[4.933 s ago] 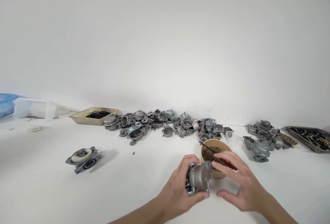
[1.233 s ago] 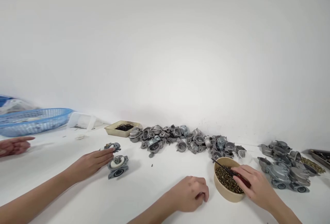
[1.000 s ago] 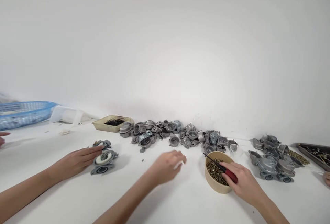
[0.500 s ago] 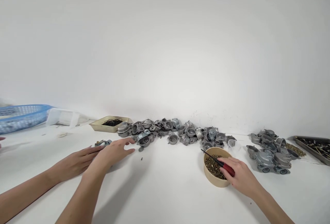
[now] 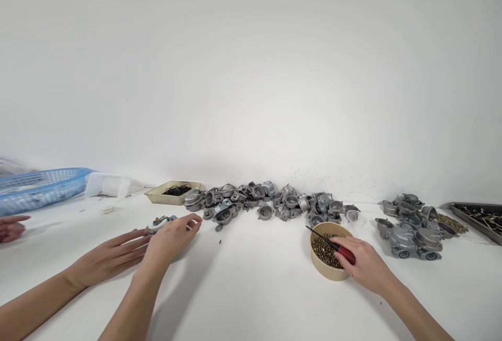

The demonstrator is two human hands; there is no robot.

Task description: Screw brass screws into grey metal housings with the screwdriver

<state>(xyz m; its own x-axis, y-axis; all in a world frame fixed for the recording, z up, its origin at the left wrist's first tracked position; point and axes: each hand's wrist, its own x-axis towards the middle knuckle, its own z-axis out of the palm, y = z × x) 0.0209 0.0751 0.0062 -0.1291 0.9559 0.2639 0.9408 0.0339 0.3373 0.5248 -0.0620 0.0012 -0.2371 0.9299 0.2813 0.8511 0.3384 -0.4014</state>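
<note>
My left hand (image 5: 172, 239) is over the table beside a small grey metal housing (image 5: 160, 222), its fingers loosely bent and apart, holding nothing that I can see. Another person's hand (image 5: 107, 260) lies stretched out just to its left, with fingertips by the same housing, which is partly hidden. In my right hand (image 5: 363, 265) is a screwdriver with a red and black handle (image 5: 347, 253). Its dark shaft slants to the left over a round cardboard tub (image 5: 330, 274) full of brass-coloured screws (image 5: 323, 253), and my fingers are over the tub's right rim.
Grey metal castings (image 5: 264, 211) lie heaped along the wall. More castings (image 5: 403, 236) and a dark tray (image 5: 480, 222) are at right. At left are a tray of black rings (image 5: 157, 194), a white container (image 5: 105, 184), a blue basket (image 5: 43, 189) and another hand (image 5: 11, 228).
The view has shifted slightly, moving the left-side things rightward. My left hand's fingers have drawn closer together. The hand at the far left edge has come further into view. My right hand still holds the screwdriver.
</note>
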